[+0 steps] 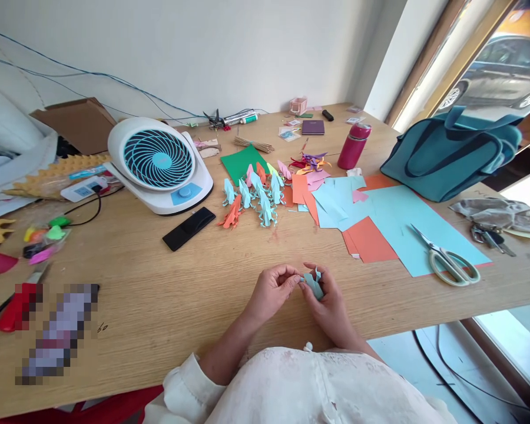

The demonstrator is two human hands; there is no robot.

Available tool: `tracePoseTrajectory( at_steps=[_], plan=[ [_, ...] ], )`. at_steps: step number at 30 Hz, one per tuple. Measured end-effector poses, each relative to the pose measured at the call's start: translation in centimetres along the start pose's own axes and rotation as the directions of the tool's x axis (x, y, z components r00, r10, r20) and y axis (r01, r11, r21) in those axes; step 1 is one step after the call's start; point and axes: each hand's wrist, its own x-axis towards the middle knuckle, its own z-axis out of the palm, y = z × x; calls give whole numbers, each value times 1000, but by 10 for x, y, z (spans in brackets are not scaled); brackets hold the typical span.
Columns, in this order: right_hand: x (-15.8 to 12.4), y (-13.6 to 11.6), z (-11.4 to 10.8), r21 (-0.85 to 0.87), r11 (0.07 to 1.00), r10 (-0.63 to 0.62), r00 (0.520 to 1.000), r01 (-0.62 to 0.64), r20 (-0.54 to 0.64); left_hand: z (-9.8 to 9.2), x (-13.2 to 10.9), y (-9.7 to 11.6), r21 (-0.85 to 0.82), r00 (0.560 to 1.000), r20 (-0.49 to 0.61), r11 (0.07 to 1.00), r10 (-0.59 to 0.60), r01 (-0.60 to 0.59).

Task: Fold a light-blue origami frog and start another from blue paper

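Between my two hands, over the front of the wooden table, is a small light-blue folded paper figure (313, 285). My right hand (329, 300) is closed around its body, with the thumb along the near side. The fingertips of my left hand (271, 290) pinch a thin strip at the figure's left end. Similar paper figures (265, 207) in blue, orange and pink stand grouped in the middle of the table. To the right lie light-blue paper sheets (395, 218), orange paper (371, 240) and scissors (450, 262) with pale handles, resting on the paper.
A white fan (159, 165) stands at the left behind a black phone (189, 228). Farther back are a green sheet (241, 163) and a red bottle (354, 147). A teal bag (441, 156) and keys (490, 237) sit at the right. A red-handled tool (20, 306) lies far left.
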Motion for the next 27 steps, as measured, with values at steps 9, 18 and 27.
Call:
tracePoseTrajectory(
  at_steps=[9, 18, 27],
  plan=[
    [-1, 6, 3, -77, 995, -64, 998, 61, -25, -3, -4, 5, 163, 999, -39, 986, 31, -24],
    [1, 4, 2, 138, 984, 105, 993, -112, 54, 5, -2, -3, -301, 982, -56, 941, -178, 153],
    [9, -4, -5, 519, 788, 276, 944, -330, 181, 0, 1, -4, -340, 983, -116, 935, -145, 98]
  ],
)
